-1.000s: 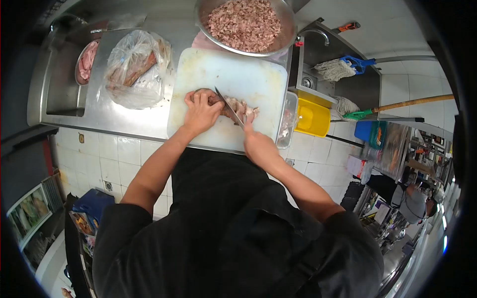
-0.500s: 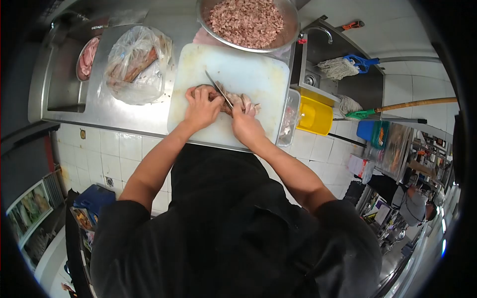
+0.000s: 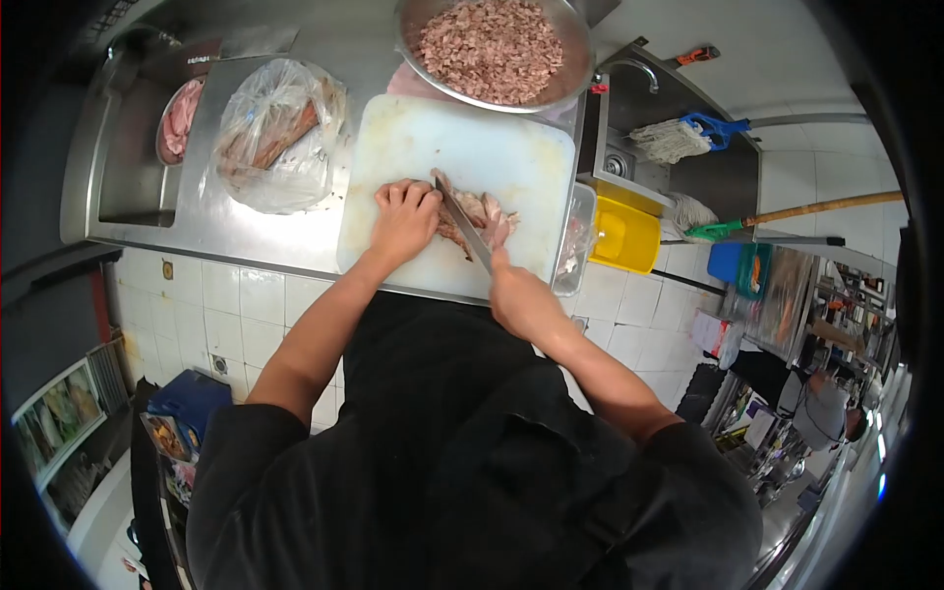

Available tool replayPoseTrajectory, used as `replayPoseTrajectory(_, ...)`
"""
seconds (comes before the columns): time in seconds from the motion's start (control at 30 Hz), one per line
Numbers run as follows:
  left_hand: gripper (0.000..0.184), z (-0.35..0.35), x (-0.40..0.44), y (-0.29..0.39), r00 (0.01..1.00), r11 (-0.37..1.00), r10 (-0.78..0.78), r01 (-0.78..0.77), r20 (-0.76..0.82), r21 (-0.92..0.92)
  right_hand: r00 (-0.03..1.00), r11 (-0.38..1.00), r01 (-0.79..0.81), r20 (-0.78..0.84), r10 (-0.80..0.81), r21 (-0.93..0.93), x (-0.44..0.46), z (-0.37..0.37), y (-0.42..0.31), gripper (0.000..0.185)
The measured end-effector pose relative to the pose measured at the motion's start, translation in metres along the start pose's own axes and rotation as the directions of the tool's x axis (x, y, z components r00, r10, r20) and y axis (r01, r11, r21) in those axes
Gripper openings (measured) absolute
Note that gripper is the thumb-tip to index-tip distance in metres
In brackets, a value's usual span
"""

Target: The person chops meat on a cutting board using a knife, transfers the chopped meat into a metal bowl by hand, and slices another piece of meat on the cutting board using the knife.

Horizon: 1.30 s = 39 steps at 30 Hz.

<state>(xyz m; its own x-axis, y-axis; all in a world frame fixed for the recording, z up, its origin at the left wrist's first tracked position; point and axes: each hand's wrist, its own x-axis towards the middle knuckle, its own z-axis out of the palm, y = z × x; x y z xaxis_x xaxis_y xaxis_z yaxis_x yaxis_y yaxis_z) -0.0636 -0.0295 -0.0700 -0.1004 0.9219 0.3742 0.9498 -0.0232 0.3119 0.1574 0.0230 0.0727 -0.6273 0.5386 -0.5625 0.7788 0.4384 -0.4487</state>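
Note:
My right hand (image 3: 526, 300) is closed round the handle of a knife (image 3: 466, 229), near the lower right of the white cutting board (image 3: 393, 138). Its long blade slants up and left across the meat, with the tip close to my left fingers. Curled fingertips of my left hand (image 3: 405, 218) press on the left end of the meat, most of which they hide. Cut pieces of cooked meat (image 3: 485, 209), brown and pale pink, lie on the board right of the blade.
Behind the board stands a metal bowl (image 3: 586, 74) of diced meat. A plastic bag (image 3: 285, 138) with a brown piece of meat lies to the left, beside a sink (image 3: 128, 197). A clear container (image 3: 573, 261), yellow bucket (image 3: 629, 236) and mops are on the right. Another person (image 3: 821, 408) is far right.
My right hand has drawn the knife back toward my body and to the right, away from the cut pieces. My left hand stays on the meat. The whole view has shifted slightly.

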Motion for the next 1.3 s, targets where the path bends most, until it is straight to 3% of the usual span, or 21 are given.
replayPoseTrajectory(0.03, 0.026, 0.001, 0.001, -0.001, 1.000, 1.000, 0.003, -0.003, 0.006, -0.001, 1.000, 1.000, 0.002, 0.007, -0.002, -0.003, 0.021, 0.018, 0.002, 0.047)
replayPoseTrajectory(0.1, 0.027, -0.001, 0.001, 0.000, 1.000, 1.000, -0.005, 0.005, 0.026, -0.001, 0.964, 0.990, 0.132, -0.241, -0.115, 0.058, 0.073, 0.051, 0.001, 0.048)
replayPoseTrajectory(0.2, 0.027, -0.003, -0.006, 0.000, 0.999, 1.000, 0.007, -0.008, 0.040, 0.024, 0.972, 0.994, 0.113, -0.209, -0.107, 0.016, 0.086, 0.036, 0.000, 0.043)
replayPoseTrajectory(0.3, 0.026, 0.003, 0.004, -0.005, 0.999, 0.998, 0.031, -0.030, -0.016, 0.054, 0.991, 0.996, 0.078, -0.116, -0.074, 0.032, 0.020, -0.007, -0.009, 0.030)
replayPoseTrajectory(0.33, 0.026, 0.003, 0.001, -0.004, 0.998, 0.997, 0.043, -0.041, -0.038, 0.065, 0.998, 0.998, 0.057, -0.035, -0.056, 0.029, 0.005, -0.009, -0.008, 0.027)
replayPoseTrajectory(0.47, 0.027, -0.001, 0.002, -0.003, 0.999, 0.998, 0.045, -0.043, -0.028, 0.043, 1.000, 0.999, -0.004, 0.019, 0.003, 0.037, 0.019, 0.019, -0.007, 0.026)
replayPoseTrajectory(0.53, 0.027, -0.001, -0.002, -0.001, 1.000, 0.999, 0.028, -0.027, -0.008, 0.046, 0.985, 0.996, 0.064, -0.164, -0.053, 0.063, 0.066, 0.054, -0.004, 0.026)
replayPoseTrajectory(0.67, 0.027, 0.000, 0.001, -0.004, 0.999, 0.995, 0.033, -0.029, -0.040, 0.100, 0.965, 0.992, 0.116, -0.243, -0.103, 0.041, 0.066, 0.022, -0.007, 0.025)
replayPoseTrajectory(0.73, 0.028, 0.002, 0.002, -0.007, 0.999, 0.997, 0.026, -0.024, -0.030, 0.075, 0.993, 0.997, 0.073, -0.097, -0.069, 0.039, 0.029, -0.001, -0.013, 0.025)
replayPoseTrajectory(0.87, 0.027, 0.000, 0.000, -0.005, 1.000, 1.000, 0.011, -0.011, -0.014, 0.025, 0.997, 0.997, 0.061, -0.047, -0.059, 0.054, 0.016, 0.009, -0.005, 0.025)
replayPoseTrajectory(1.0, 0.023, 0.000, 0.001, -0.005, 1.000, 1.000, 0.003, -0.003, -0.006, 0.030, 0.963, 0.984, 0.157, -0.233, -0.133, 0.085, 0.096, 0.054, 0.004, 0.024)
replayPoseTrajectory(1.07, 0.020, -0.005, 0.003, -0.005, 0.999, 0.997, -0.031, 0.030, -0.012, -0.075, 0.939, 0.972, 0.209, -0.301, -0.169, 0.107, 0.105, 0.058, 0.007, 0.024)
replayPoseTrajectory(1.1, 0.020, -0.003, 0.004, -0.009, 0.999, 0.998, -0.021, 0.020, -0.026, -0.063, 0.910, 0.967, 0.252, -0.345, -0.227, 0.026, 0.103, 0.054, 0.008, 0.023)
replayPoseTrajectory(1.17, 0.019, 0.004, -0.001, -0.012, 0.972, 0.937, -0.200, 0.155, -0.119, -0.312, 0.876, 0.955, 0.293, -0.384, -0.291, -0.055, 0.097, 0.051, 0.011, 0.022)
replayPoseTrajectory(1.2, 0.019, 0.001, -0.002, -0.010, 0.973, 0.937, -0.198, 0.154, -0.115, -0.313, 0.942, 0.980, 0.200, -0.272, -0.199, -0.022, 0.082, 0.032, -0.002, 0.023)
replayPoseTrajectory(1.23, 0.019, -0.002, 0.001, -0.005, 0.978, 0.969, -0.190, 0.171, -0.092, -0.179, 0.983, 0.995, 0.101, -0.151, -0.101, -0.006, 0.068, 0.014, -0.012, 0.025)
replayPoseTrajectory(1.27, 0.020, -0.003, 0.004, -0.003, 0.980, 0.982, -0.185, 0.183, -0.075, -0.042, 0.983, 0.995, 0.099, -0.152, -0.100, -0.012, 0.057, 0.001, -0.016, 0.025)
replayPoseTrajectory(1.3, 0.020, -0.003, 0.005, -0.003, 0.979, 0.982, -0.189, 0.186, -0.078, -0.044, 0.986, 0.994, 0.112, -0.126, -0.112, -0.007, 0.045, -0.010, -0.018, 0.024)
